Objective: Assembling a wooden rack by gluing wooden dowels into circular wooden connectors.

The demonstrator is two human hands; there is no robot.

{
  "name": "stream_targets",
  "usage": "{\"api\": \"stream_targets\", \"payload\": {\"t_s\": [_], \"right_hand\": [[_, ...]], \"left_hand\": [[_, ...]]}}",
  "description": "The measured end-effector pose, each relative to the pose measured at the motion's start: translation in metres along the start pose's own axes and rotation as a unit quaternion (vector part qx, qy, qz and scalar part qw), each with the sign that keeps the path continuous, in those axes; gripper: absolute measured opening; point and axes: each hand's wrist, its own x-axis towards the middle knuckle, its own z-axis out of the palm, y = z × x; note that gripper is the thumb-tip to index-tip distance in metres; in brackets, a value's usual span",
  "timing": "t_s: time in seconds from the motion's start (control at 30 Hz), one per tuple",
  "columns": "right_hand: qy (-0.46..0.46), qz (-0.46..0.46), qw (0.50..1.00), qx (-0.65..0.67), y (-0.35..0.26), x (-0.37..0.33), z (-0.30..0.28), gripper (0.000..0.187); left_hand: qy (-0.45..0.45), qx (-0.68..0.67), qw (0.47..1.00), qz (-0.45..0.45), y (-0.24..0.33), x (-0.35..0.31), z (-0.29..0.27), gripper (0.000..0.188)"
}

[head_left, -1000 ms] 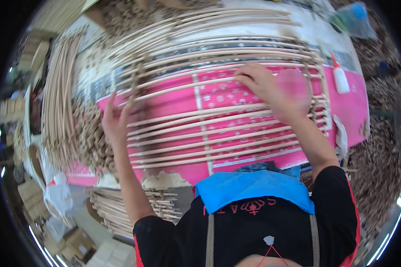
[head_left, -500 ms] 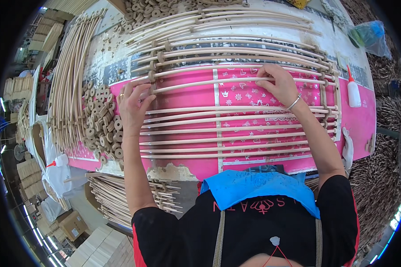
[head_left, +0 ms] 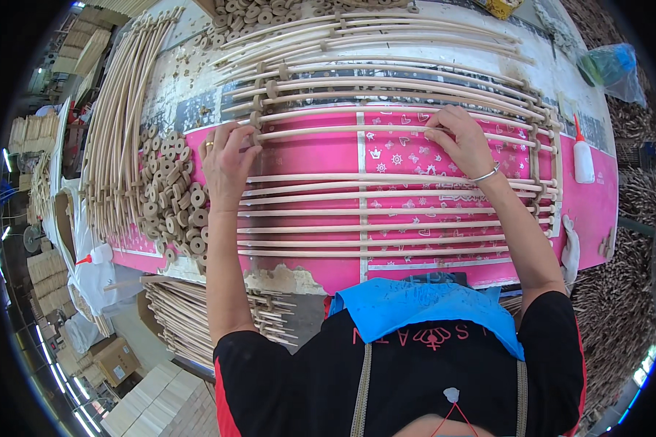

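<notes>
My right hand (head_left: 459,142) pinches a pale, thin wooden rod (head_left: 342,132) between thumb and fingers, right of its middle. My left hand (head_left: 228,160) is closed at this rod's left end, where a brown wooden ring shows only in part between the fingertips. Just beyond the left fingers, another ring (head_left: 256,119) sits on the neighbouring rod. Farther rods carry rings near both ends. Nearer to me, several rods (head_left: 306,213) lie side by side, their left ends bare and their right ends in rings (head_left: 538,197).
Loose rings (head_left: 173,193) are heaped left of my left forearm, beside a bundle of ringed rods (head_left: 116,131). White bottles with red tips stand at right (head_left: 582,156) and lower left (head_left: 98,255). A white glove (head_left: 570,247) lies at the right edge of the pink table cover (head_left: 306,156).
My left fingers have closed in at the rod's left end, from a looser grip there. My right hand keeps its pinch on the rod. The whole view has shifted slightly.
</notes>
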Motion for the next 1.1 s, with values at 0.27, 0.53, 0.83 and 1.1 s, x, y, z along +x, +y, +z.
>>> {"api": "stream_targets", "payload": {"t_s": [0.27, 0.53, 0.83, 1.1], "right_hand": [[0.076, -0.093, 0.988, -0.100, -0.012, 0.001, -0.011, 0.020], [-0.067, -0.025, 0.997, 0.008, -0.039, -0.037, -0.032, 0.018], [-0.131, -0.001, 0.991, 0.032, -0.036, -0.051, -0.019, 0.017], [-0.100, 0.030, 0.993, 0.051, -0.034, -0.058, -0.018, 0.014]], "left_hand": [[0.007, 0.000, 0.999, -0.033, 0.008, -0.004, -0.010, 0.045], [-0.064, 0.125, 0.965, -0.220, -0.085, -0.042, -0.056, 0.041], [-0.113, 0.258, 0.943, -0.179, -0.088, -0.047, -0.064, 0.040], [-0.087, 0.224, 0.959, -0.152, -0.083, -0.055, -0.058, 0.037]]}}
